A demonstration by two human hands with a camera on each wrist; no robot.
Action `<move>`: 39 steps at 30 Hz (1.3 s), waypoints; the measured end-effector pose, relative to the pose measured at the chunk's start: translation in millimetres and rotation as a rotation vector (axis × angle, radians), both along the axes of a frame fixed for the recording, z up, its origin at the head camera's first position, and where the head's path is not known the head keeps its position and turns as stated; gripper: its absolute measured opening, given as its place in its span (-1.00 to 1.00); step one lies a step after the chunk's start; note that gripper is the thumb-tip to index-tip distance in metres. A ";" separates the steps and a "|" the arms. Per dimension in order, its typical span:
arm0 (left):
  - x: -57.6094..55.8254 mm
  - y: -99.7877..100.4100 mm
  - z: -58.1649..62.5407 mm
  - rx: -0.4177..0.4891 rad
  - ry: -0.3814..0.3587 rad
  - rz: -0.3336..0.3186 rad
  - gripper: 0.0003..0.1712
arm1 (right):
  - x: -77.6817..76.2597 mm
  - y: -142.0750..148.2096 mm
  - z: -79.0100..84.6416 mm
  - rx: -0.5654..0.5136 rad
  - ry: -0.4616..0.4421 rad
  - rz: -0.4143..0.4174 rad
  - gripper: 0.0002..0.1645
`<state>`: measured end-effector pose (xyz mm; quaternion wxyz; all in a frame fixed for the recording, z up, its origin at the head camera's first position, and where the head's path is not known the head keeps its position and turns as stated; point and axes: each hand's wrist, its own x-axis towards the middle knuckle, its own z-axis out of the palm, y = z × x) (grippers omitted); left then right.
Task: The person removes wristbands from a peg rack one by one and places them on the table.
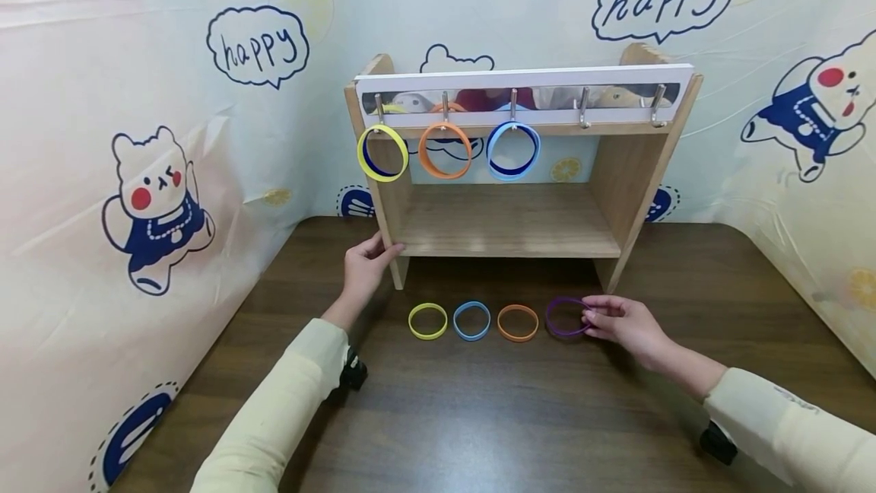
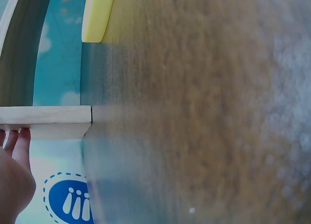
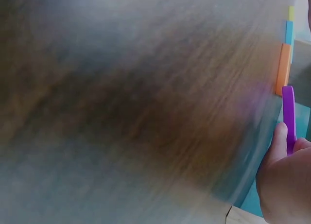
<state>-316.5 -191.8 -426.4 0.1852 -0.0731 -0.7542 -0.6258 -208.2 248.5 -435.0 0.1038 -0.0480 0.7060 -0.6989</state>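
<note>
On the right of the table, my right hand (image 1: 626, 326) pinches the right edge of a thin purple ring (image 1: 550, 318) between thumb and fingers. The right wrist view shows the purple ring (image 3: 288, 110) edge-on in that grip. My left hand (image 1: 365, 268) holds the left side panel (image 1: 395, 219) of a small wooden shelf, thumb at its front edge. In the left wrist view, the left fingers (image 2: 22, 144) press against that panel's outer face. Left of the purple ring, an orange ring (image 1: 518, 338), a blue ring (image 1: 472, 337) and a yellow ring (image 1: 427, 336) lie in a row.
Across the shelf top runs a white-framed rail (image 1: 547, 74) with several metal hooks. A yellow ring (image 1: 363, 162), an orange ring (image 1: 423, 154) and a light-blue ring (image 1: 537, 151) hang from its left hooks. A bare hook (image 1: 584, 105) follows. Printed cloth (image 1: 205, 143) surrounds the table.
</note>
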 end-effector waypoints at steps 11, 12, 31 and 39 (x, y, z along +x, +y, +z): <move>0.4 0.2 -0.5 -0.002 -0.013 0.001 -0.41 | 3.4 -2.2 -2.5 0.056 0.000 -0.004 -0.50; 0.3 0.1 -0.7 -0.002 -0.014 0.001 -0.41 | 3.6 -2.5 -2.5 0.064 0.001 -0.007 -0.50; 1.2 0.4 0.6 0.000 -0.016 0.001 -0.42 | 4.4 -4.0 -7.4 0.289 0.096 -0.075 -0.58; 1.3 0.7 0.7 0.005 -0.018 -0.001 -0.41 | 4.4 -4.1 -7.5 0.296 0.116 -0.079 -0.57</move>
